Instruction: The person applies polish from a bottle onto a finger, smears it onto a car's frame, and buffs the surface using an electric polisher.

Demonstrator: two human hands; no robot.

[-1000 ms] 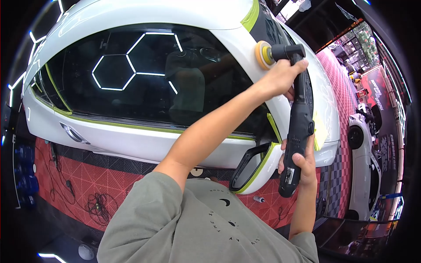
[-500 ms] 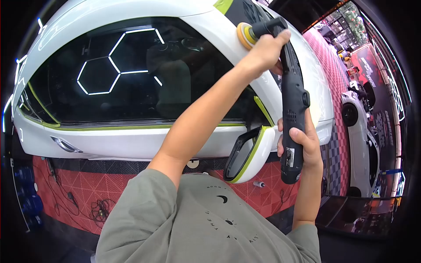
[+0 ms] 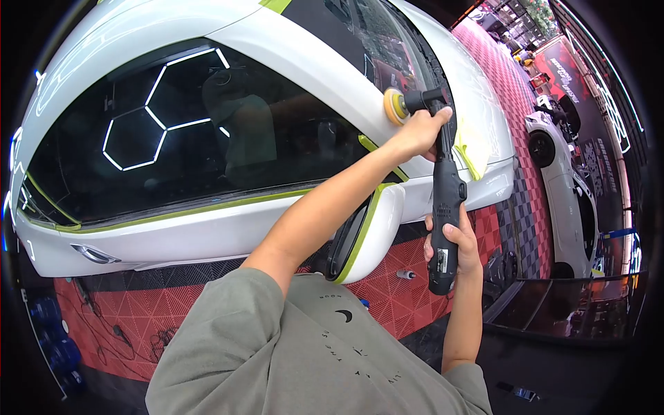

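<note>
A black polisher (image 3: pixel 446 187) stands almost upright in the view, its head at the top. My left hand (image 3: pixel 423 133) is closed round its neck, just below the head. Lower down, my right hand (image 3: pixel 462 241) wraps round the thick rear end of the body. The round yellow and orange pad (image 3: pixel 395 106) faces left, at the white pillar (image 3: pixel 332 62) between side window and windscreen; whether it touches the paint I cannot tell. Green tape (image 3: pixel 207 209) lines the side window (image 3: pixel 173 131) and the white door mirror (image 3: pixel 377 235) below my left forearm.
A yellow-green cloth (image 3: pixel 470 153) lies on the white car near the windscreen (image 3: pixel 391 45). Below, a small bottle (image 3: pixel 406 274) and black cables (image 3: pixel 104 332) rest on the red tiled floor (image 3: pixel 398 304). At the right stands another white car (image 3: pixel 564 194).
The view has shifted toward the windscreen. Against the car, the polisher and both hands have moved down the pillar, toward its lower end. Both hands keep their hold.
</note>
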